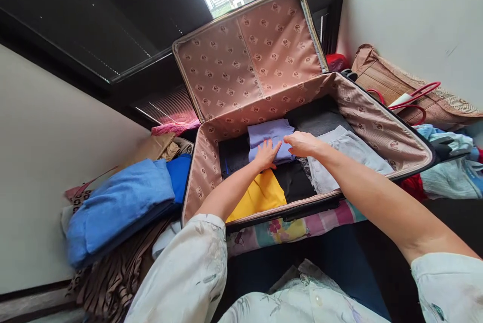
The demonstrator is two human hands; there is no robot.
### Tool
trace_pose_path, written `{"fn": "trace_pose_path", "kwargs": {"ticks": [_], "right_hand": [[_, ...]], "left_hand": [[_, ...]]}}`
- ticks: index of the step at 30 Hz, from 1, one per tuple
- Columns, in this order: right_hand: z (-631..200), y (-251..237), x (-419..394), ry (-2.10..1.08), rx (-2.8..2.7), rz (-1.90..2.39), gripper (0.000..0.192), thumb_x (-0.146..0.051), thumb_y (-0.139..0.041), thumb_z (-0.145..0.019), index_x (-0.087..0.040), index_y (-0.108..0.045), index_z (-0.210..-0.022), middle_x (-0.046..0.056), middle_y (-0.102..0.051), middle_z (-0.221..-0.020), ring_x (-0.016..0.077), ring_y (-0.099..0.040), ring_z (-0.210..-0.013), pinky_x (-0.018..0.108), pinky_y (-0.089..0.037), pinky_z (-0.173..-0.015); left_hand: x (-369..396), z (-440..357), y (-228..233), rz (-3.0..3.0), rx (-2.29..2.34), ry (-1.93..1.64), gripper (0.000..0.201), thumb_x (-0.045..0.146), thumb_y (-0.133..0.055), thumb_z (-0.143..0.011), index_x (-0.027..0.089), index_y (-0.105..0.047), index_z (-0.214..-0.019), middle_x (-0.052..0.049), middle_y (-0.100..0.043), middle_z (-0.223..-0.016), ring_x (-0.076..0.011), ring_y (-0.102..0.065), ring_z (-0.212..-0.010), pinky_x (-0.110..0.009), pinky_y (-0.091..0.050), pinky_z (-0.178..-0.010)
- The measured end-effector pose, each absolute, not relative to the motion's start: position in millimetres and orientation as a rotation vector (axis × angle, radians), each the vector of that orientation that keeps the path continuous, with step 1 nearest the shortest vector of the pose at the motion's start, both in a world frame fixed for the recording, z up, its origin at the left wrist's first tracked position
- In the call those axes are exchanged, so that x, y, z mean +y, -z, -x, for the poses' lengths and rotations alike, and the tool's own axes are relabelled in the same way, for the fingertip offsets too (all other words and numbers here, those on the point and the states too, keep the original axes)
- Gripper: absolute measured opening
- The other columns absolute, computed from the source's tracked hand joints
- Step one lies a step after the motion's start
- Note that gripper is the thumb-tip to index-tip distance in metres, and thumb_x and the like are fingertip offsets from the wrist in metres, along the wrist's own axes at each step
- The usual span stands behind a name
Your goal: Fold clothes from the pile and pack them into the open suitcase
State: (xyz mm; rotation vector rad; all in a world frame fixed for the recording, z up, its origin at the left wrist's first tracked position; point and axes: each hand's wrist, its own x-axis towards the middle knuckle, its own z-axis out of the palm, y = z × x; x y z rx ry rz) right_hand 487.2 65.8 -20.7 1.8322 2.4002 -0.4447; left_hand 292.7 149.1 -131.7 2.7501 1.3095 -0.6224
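Head view shows both hands pressing flat, fingers together, left hand (266,154) and right hand (304,143), on a folded lilac shirt (268,137) at twelve o'clock in the half-filled suitcase (381,129), while a blue pile (121,202) waits outside at nine o'clock.

We find no readable word, number or brand anywhere in this view. The pink lining of the open suitcase (260,56) carries a repeating small round emblem — too small for us to make out any lettering in it. A patterned band on the bag (81,197) at the left edge shows bold dark marks that may be letters or ornament — we cannot tell which.
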Motion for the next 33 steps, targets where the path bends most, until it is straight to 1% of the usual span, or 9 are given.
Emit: {"fn": "trace_pose_path", "kwargs": {"ticks": [2,4,6,14,20,23,27,30,33], "right_hand": [[-487.3,20.8,65.7,0.44,2.413,-1.824,0.043,-0.026,-0.057,-0.097,-0.019,-0.065,-0.139,0.019,-0.07,-0.134,0.0329,-0.068,-0.125,0.038,-0.054,-0.096],[-487.5,21.3,65.7,0.437,2.418,-1.827,0.044,-0.025,-0.056,-0.097,-0.02,-0.065,-0.14,0.019,-0.069,-0.135,0.0327,-0.068,-0.124,0.038,-0.054,-0.096],[-487.5,21.2,65.6,0.448,2.422,-1.822,0.044,-0.025,-0.057,-0.097,-0.02,-0.065,-0.14,0.018,-0.07,-0.135,0.0318,-0.069,-0.124,0.037,-0.054,-0.096],[-486.8,18.1,64.9,0.483,2.408,-1.818,0.04,-0.025,-0.06,-0.097,-0.022,-0.067,-0.136,0.017,-0.07,-0.134,0.0299,-0.07,-0.122,0.034,-0.054,-0.094],[-495.6,28.2,72.0,0.501,2.389,-1.889,0.037,-0.026,-0.059,-0.096,-0.024,-0.069,-0.132,0.015,-0.07,-0.135,0.0298,-0.069,-0.122,0.036,-0.055,-0.096],[-502.5,35.2,75.8,0.511,2.366,-1.935,0.038,-0.025,-0.059,-0.096,-0.024,-0.069,-0.132,0.014,-0.069,-0.137,0.0291,-0.068,-0.123,0.036,-0.055,-0.096],[-509.2,42.7,78.7,0.543,2.328,-1.96,0.037,-0.025,-0.061,-0.094,-0.024,-0.07,-0.13,0.012,-0.07,-0.135,0.0266,-0.069,-0.121,0.033,-0.054,-0.092],[-510.9,46.4,80.0,0.526,2.34,-1.93,0.036,-0.023,-0.062,-0.092,-0.021,-0.072,-0.127,0.013,-0.073,-0.13,0.0253,-0.071,-0.116,0.03,-0.054,-0.088],[-512.2,52.5,83.8,0.504,2.372,-1.905,0.036,-0.019,-0.063,-0.091,-0.018,-0.074,-0.124,0.014,-0.074,-0.126,0.0253,-0.072,-0.113,0.029,-0.053,-0.085]], "left_hand": [[150.5,-286.7,133.4,-2.792,1.317,0.529,0.113,0.032,-0.085,-0.082,0.025,-0.016,-0.171,-0.027,-0.033,-0.167,-0.0444,-0.036,-0.154,-0.055,-0.037,-0.119],[154.5,-284.6,132.7,-2.785,1.291,0.466,0.098,0.024,-0.077,-0.085,0.025,-0.025,-0.168,-0.021,-0.048,-0.157,-0.0375,-0.054,-0.141,-0.047,-0.043,-0.115],[161.5,-284.7,130.1,-2.754,1.306,0.409,0.088,0.021,-0.074,-0.085,0.025,-0.035,-0.163,-0.016,-0.056,-0.15,-0.0335,-0.062,-0.13,-0.043,-0.047,-0.111],[196.9,-282.9,117.3,-2.573,1.436,0.22,0.056,0.025,-0.073,-0.08,0.018,-0.065,-0.135,-0.012,-0.074,-0.125,-0.0332,-0.068,-0.12,-0.038,-0.051,-0.104],[213.7,-279.8,84.6,-2.428,1.463,-0.064,0.037,0.02,-0.074,-0.071,0.015,-0.075,-0.108,-0.011,-0.078,-0.109,-0.0314,-0.071,-0.106,-0.035,-0.053,-0.094],[226.9,-266.1,42.0,-2.216,1.56,-0.453,0.03,0.018,-0.074,-0.065,0.016,-0.076,-0.094,-0.006,-0.078,-0.094,-0.0281,-0.07,-0.096,-0.034,-0.054,-0.086],[233.8,-213.5,-41.4,-1.88,1.609,-0.94,0.029,0.018,-0.074,-0.057,0.013,-0.072,-0.085,-0.003,-0.073,-0.082,-0.0213,-0.066,-0.081,-0.032,-0.055,-0.076],[214.1,-150.4,-119.6,-1.888,1.611,-1.19,0.034,0.015,-0.075,-0.057,0.009,-0.071,-0.09,-0.002,-0.073,-0.086,-0.017,-0.062,-0.079,-0.03,-0.055,-0.078],[170.3,-82.6,-196.9,-2.169,1.862,-1.311,0.04,0.015,-0.082,-0.062,0.003,-0.071,-0.099,-0.004,-0.076,-0.097,-0.0146,-0.06,-0.087,-0.028,-0.053,-0.088]]}}
